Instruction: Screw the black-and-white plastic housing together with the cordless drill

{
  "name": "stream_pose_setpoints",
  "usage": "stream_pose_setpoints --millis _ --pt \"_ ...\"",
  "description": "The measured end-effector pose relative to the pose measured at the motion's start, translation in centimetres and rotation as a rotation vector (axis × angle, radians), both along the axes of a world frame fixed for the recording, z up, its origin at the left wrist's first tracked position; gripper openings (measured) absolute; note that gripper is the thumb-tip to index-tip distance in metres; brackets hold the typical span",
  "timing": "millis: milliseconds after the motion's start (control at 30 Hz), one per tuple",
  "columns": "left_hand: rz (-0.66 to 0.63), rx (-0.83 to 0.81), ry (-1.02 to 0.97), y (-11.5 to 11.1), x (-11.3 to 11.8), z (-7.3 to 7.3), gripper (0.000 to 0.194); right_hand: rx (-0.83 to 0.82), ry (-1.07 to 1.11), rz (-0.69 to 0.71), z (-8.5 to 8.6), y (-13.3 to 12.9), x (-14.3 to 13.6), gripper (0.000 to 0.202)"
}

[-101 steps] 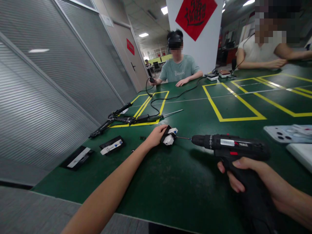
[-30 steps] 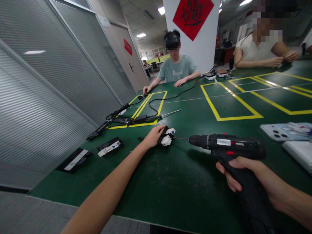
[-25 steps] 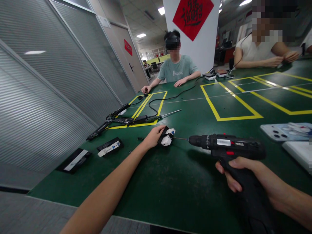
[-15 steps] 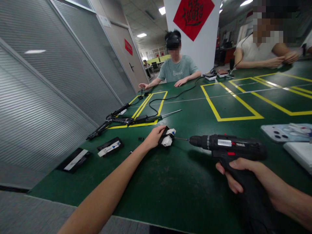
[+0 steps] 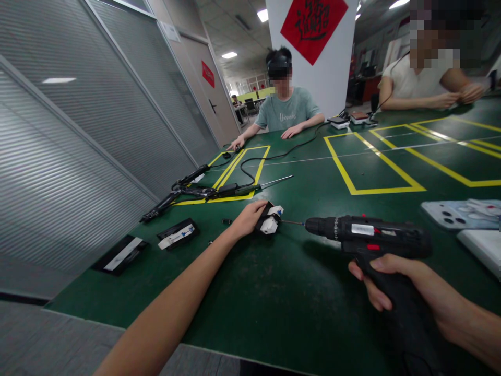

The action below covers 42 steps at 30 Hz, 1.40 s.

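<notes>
Holds a small angular block (image 5: 269,224), matte black casing around a faceted white part with a dab of blue, in the left hand (image 5: 249,218) just below mid-view, toward six o'clock; has fingers bent closed over the casing's ten-o'clock side, tips partly hidden; grips a cordless drill (image 5: 383,235) of black plastic, barrel-shaped body with red accents, in the right hand (image 5: 420,284) at four o'clock, with thumb and fingers wrapped round the pistol-style handle; points the ribbed, tapered chuck (image 5: 323,227) toward nine o'clock, with a thin metal bit (image 5: 293,223) running nearly level to the block; cannot tell contact from a near miss at the bit's tip.

Around both hands, a smooth dark-green tabletop (image 5: 274,308) with dull scuffs and a soft sheen; at eight o'clock, a shallow black box (image 5: 179,234) with a pale strip and blue specks, and farther out a flat black plate (image 5: 121,254) with a smooth whitish band; at nine o'clock, jointed black arms (image 5: 161,206), slender and rod-like; toward twelve o'clock from the block, a black-handled tool (image 5: 246,190) with a thin shiny shaft; at three o'clock, a glossy pale-blue phone (image 5: 465,215) with round lenses, near a white rounded slab (image 5: 481,250); at one o'clock, across the table, a seated person (image 5: 290,109) in a soft grey-green shirt.
</notes>
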<state>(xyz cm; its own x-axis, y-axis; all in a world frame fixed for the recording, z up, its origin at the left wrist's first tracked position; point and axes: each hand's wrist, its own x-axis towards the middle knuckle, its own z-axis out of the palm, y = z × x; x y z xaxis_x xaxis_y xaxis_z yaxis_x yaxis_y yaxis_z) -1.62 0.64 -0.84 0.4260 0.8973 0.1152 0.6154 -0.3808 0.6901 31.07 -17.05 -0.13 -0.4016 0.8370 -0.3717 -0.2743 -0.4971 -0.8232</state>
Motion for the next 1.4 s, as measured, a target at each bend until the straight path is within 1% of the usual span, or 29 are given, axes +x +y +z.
stream_pose_setpoints --millis 167,267,333,567,800,1033,1400 --pt "-0.027 -0.177 -0.116 -1.1 0.3 1.3 0.046 0.001 0.035 0.022 0.8 -0.2 -0.4 0.034" --pt "-0.044 -0.181 -0.086 -1.9 0.8 2.2 0.046 -0.011 0.046 0.026 0.9 -0.4 -0.4 0.034" --pt "-0.037 -0.174 -0.062 -2.2 0.9 2.5 0.046 -0.013 0.052 0.03 0.9 -0.4 -0.3 0.034" --pt "-0.039 -0.192 -0.067 -2.0 0.9 2.2 0.045 -0.016 0.044 0.034 1.0 -0.4 -0.3 0.034" --pt "-0.001 -0.229 -0.074 -2.2 1.1 2.4 0.044 -0.016 0.05 0.022 0.7 -0.4 -0.3 0.034" --pt "0.025 -0.242 -0.1 -2.1 1.0 2.1 0.046 -0.032 0.052 0.021 0.7 -0.4 -0.3 0.035" --pt "0.012 -0.247 -0.092 -2.3 1.2 2.5 0.045 -0.02 0.041 0.014 0.7 -0.5 -0.3 0.035"
